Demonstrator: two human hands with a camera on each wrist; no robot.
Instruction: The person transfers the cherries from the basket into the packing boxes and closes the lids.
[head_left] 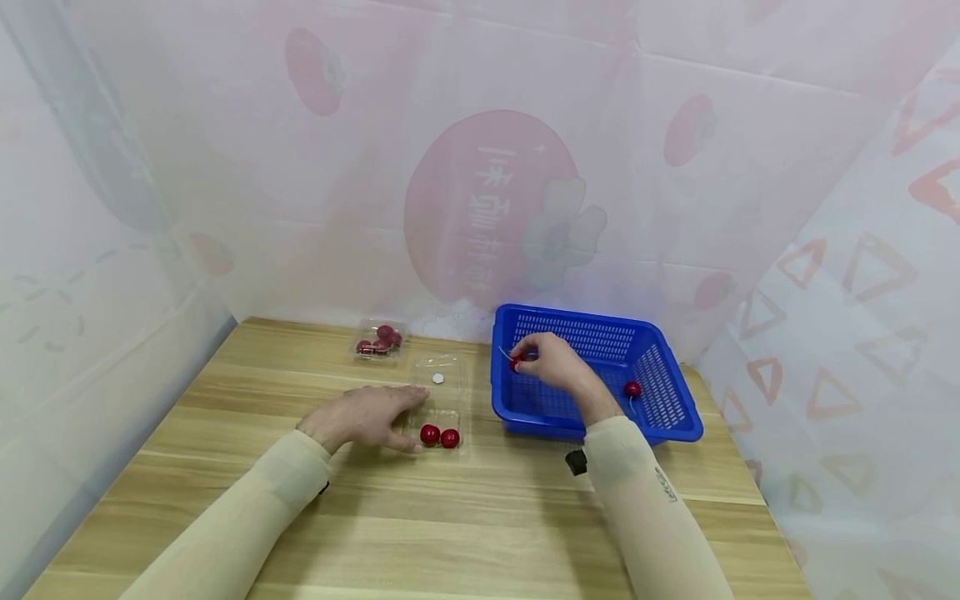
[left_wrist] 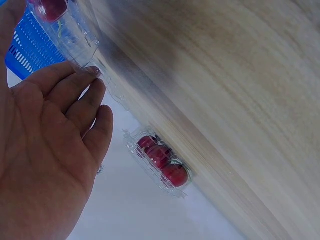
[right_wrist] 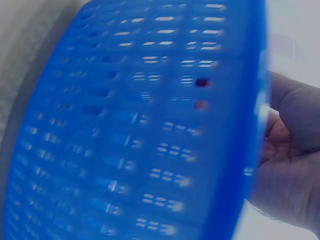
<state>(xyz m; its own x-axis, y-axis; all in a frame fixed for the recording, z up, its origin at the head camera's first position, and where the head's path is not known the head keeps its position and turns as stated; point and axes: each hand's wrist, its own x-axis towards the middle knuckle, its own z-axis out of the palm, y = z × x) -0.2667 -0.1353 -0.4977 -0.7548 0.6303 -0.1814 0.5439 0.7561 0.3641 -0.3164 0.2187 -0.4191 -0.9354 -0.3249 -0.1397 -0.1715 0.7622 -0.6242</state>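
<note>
My right hand (head_left: 553, 364) reaches into the left part of a blue plastic basket (head_left: 678, 421) and pinches a red cherry (head_left: 513, 364) by thumb and fingers, its pale stem pointing up and left. In the right wrist view the basket wall (right_wrist: 225, 150) hides most of that grip. My left hand (head_left: 367, 415), fingers fairly straight, rests at the left side of an opened clear plastic box (head_left: 456, 412). Two cherries (head_left: 450, 438) sit in its near half; the far half bears a white round spot (head_left: 438, 378). In the left wrist view my fingertips touch the box edge (left_wrist: 87, 52).
A second clear box (head_left: 365, 356), holding several cherries (head_left: 385, 332), stands at the table's back edge, left of the opened box. Another cherry (head_left: 632, 389) lies at the basket's right side. Behind the wooden table (head_left: 420, 533) hangs a printed sheet (head_left: 360, 183).
</note>
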